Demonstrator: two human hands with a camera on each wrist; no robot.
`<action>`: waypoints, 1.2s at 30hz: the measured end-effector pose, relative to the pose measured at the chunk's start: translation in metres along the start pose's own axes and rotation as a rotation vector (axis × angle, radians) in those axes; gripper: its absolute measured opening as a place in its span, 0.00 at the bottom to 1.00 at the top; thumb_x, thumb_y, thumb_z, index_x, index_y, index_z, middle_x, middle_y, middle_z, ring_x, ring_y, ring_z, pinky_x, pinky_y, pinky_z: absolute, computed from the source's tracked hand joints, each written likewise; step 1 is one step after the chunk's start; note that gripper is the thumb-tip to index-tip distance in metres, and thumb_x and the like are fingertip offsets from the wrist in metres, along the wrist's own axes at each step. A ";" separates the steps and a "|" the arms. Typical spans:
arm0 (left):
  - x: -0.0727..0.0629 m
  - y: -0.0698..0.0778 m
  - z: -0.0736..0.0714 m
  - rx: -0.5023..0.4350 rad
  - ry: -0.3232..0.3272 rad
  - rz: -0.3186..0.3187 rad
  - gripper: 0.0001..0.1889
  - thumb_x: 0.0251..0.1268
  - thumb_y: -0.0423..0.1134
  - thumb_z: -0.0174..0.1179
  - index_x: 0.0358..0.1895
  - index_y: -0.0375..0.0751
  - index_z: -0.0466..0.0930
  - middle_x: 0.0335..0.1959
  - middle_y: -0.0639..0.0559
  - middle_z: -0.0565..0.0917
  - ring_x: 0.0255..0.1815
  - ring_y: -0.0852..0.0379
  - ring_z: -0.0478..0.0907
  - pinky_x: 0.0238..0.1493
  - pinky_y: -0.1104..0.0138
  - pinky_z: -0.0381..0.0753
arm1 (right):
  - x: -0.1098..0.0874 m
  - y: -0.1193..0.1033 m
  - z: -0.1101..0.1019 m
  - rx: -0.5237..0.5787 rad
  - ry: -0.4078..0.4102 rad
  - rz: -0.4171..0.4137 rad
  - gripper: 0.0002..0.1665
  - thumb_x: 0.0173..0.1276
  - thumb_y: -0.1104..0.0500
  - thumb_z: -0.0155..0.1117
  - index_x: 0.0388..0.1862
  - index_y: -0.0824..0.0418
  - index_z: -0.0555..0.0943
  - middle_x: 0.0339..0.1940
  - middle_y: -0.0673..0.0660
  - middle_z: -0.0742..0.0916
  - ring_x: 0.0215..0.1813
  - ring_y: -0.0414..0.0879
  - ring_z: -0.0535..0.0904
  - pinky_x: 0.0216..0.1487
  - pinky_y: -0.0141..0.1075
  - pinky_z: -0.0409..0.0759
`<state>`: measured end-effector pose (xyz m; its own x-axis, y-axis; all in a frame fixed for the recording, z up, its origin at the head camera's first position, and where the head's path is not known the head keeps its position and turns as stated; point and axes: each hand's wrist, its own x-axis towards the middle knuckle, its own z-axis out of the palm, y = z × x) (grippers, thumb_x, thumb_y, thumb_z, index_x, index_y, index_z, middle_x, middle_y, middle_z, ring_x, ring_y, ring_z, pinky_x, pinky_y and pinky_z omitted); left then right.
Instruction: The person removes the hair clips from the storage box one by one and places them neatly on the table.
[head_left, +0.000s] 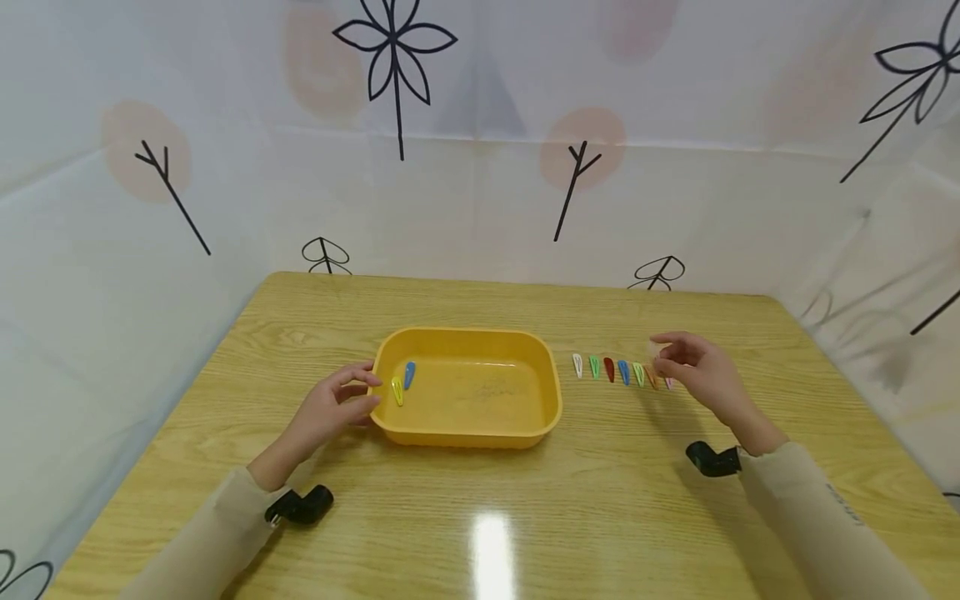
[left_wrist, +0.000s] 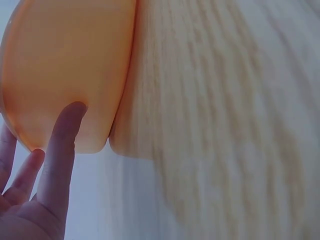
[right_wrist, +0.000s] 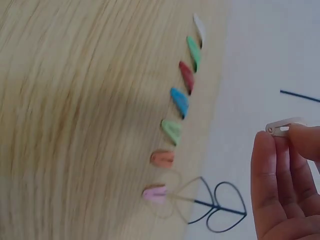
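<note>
My right hand [head_left: 703,372] is raised above the right end of a row of snap hair clips. Thumb and fingertips pinch a pale hair clip [right_wrist: 284,126], partly covered by the thumb. Beneath, the row runs from a white hair clip [head_left: 577,366] past green, dark red, blue, light green and orange ones to a pink hair clip [right_wrist: 155,194]. My left hand [head_left: 333,404] rests at the left end of a yellow plastic tray [head_left: 465,439], one extended digit against its outer wall. Inside the tray lie a blue hair clip [head_left: 409,375] and a yellow hair clip [head_left: 397,391].
The tray and clips are on a wood-grain table [head_left: 420,508]. A white patterned cloth [head_left: 480,208] hangs behind the table's far edge and along its sides. Black wrist devices [head_left: 303,505] sit at both sleeve cuffs.
</note>
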<state>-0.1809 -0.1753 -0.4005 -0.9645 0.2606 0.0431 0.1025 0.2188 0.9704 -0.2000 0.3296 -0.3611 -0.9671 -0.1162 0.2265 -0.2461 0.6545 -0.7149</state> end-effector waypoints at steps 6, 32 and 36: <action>0.000 0.000 0.000 -0.007 -0.003 -0.003 0.18 0.62 0.35 0.61 0.49 0.25 0.72 0.68 0.38 0.59 0.59 0.35 0.66 0.37 0.60 0.83 | -0.003 0.017 -0.007 0.004 0.003 0.026 0.22 0.68 0.63 0.59 0.58 0.72 0.72 0.38 0.64 0.79 0.33 0.38 0.79 0.34 0.35 0.82; 0.000 -0.001 0.000 -0.002 0.000 -0.006 0.18 0.61 0.36 0.62 0.49 0.26 0.72 0.68 0.39 0.59 0.60 0.36 0.67 0.38 0.59 0.83 | 0.003 0.064 -0.018 -0.031 -0.133 0.173 0.23 0.68 0.68 0.56 0.58 0.79 0.68 0.37 0.66 0.79 0.32 0.39 0.80 0.31 0.33 0.80; 0.000 -0.001 0.000 -0.005 -0.003 -0.008 0.18 0.61 0.36 0.62 0.49 0.27 0.73 0.69 0.39 0.59 0.60 0.36 0.67 0.38 0.58 0.82 | 0.008 0.067 -0.019 -0.072 -0.163 0.189 0.24 0.67 0.67 0.58 0.58 0.79 0.69 0.36 0.64 0.81 0.31 0.40 0.78 0.29 0.33 0.78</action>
<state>-0.1809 -0.1758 -0.4016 -0.9645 0.2619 0.0344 0.0934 0.2162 0.9719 -0.2225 0.3869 -0.3944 -0.9946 -0.1018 -0.0203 -0.0605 0.7270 -0.6839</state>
